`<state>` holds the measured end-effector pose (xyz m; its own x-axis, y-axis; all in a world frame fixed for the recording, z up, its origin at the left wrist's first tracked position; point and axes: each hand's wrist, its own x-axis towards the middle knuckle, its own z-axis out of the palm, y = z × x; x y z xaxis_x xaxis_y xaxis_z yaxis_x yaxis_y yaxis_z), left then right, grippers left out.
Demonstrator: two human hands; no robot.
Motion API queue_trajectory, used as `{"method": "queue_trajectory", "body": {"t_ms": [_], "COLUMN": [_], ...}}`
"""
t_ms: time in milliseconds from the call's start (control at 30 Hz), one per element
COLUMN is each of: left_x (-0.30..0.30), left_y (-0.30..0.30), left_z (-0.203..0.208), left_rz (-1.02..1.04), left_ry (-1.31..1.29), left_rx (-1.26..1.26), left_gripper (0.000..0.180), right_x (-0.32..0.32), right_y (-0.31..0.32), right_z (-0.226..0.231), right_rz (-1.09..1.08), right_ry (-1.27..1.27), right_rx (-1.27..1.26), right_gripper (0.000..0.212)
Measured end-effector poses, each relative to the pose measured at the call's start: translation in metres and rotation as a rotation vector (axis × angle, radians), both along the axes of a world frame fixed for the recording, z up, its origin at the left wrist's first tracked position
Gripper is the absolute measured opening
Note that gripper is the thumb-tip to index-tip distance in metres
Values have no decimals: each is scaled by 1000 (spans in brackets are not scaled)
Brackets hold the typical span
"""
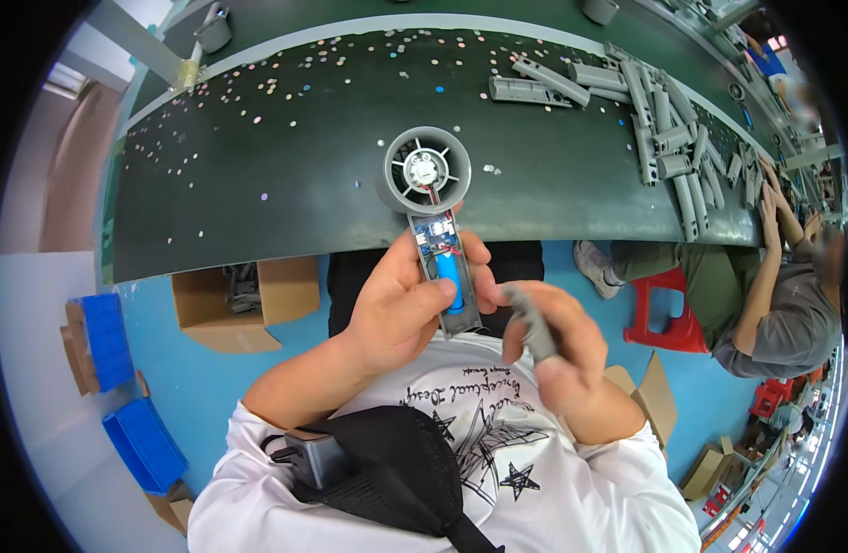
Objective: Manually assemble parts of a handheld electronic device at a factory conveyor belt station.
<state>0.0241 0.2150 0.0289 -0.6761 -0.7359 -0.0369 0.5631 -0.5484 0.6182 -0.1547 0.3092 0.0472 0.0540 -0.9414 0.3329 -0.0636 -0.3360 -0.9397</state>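
Note:
My left hand [387,309] is closed around the open handle of a grey handheld fan [425,171], its round head pointing away from me over the table's near edge. Inside the handle lie a blue circuit board [435,236] and a blue cylindrical battery [449,276], with thin red wires running up toward the hub. My left thumb rests on the battery's lower end. Just right of the handle, my right hand [576,346] grips a grey plastic handle cover [533,327], tilted and apart from the fan. The fingers hide part of the cover.
Small pale discs [290,88] are scattered over the dark green table [304,184]. Grey handle shells [673,138] lie piled at the far right. Below the table stands a cardboard box [249,309]. At right, a co-worker [793,323] sits by a red stool [665,318].

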Motion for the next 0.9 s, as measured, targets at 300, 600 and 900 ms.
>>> {"method": "queue_trajectory", "body": {"t_ms": [300, 600, 900], "left_x": [-3, 1, -2], "left_y": [3, 8, 3], "left_z": [7, 0, 1], "left_rz": [-24, -186, -321], "left_ry": [-170, -81, 46], "left_rx": [-105, -162, -25], "left_gripper": [53, 63, 53], "right_x": [-2, -2, -6], "right_y": [-28, -56, -55], "right_z": [31, 31, 19], "right_rz": [-22, -29, -78], "right_ry": [32, 551, 452], "right_rx": [345, -195, -300], "right_gripper": [57, 47, 55]}}
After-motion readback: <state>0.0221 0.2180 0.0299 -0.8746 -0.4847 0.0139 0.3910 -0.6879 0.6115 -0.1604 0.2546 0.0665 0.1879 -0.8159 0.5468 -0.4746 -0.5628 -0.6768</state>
